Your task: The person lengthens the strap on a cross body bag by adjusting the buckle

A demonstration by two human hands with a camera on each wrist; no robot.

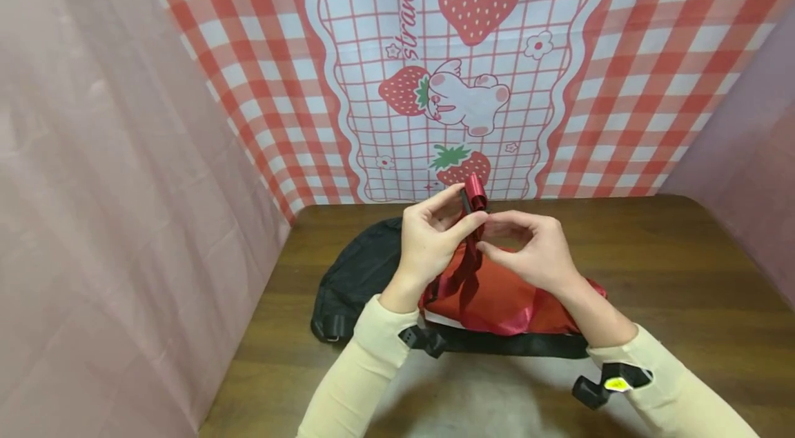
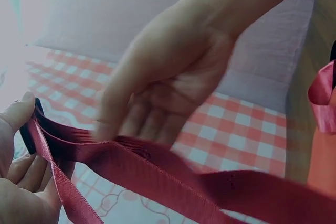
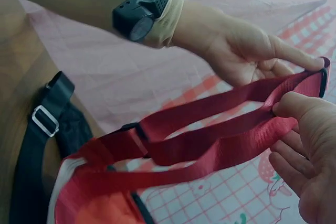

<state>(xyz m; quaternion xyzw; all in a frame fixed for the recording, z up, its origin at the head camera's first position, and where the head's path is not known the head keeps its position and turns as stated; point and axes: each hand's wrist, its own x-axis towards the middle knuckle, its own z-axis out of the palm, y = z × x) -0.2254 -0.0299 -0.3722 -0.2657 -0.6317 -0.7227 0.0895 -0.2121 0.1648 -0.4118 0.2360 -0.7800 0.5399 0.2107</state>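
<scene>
My left hand [image 1: 431, 234] pinches a black strap slider [image 3: 324, 81] between thumb and fingers. A long red webbing strap [image 1: 470, 272] loops through this slider and runs down to an orange-red bag [image 1: 503, 286] on the table. Close by on the other side, my right hand [image 1: 534, 248] holds the strap just below the slider, its thumb [image 3: 296, 106] on the webbing. Farther along the strap, a second black fitting [image 3: 137, 132] shows in the right wrist view. In the left wrist view the right hand is blurred, and one strap end hangs down beside the left hand.
A black bag [image 1: 360, 272] lies on the wooden table [image 1: 658, 265], left of the red one. Its strap carries a metal slider [image 3: 45, 121]. Behind stands a checked strawberry-print cloth [image 1: 640, 79]; a pink curtain [image 1: 112, 183] hangs at the left.
</scene>
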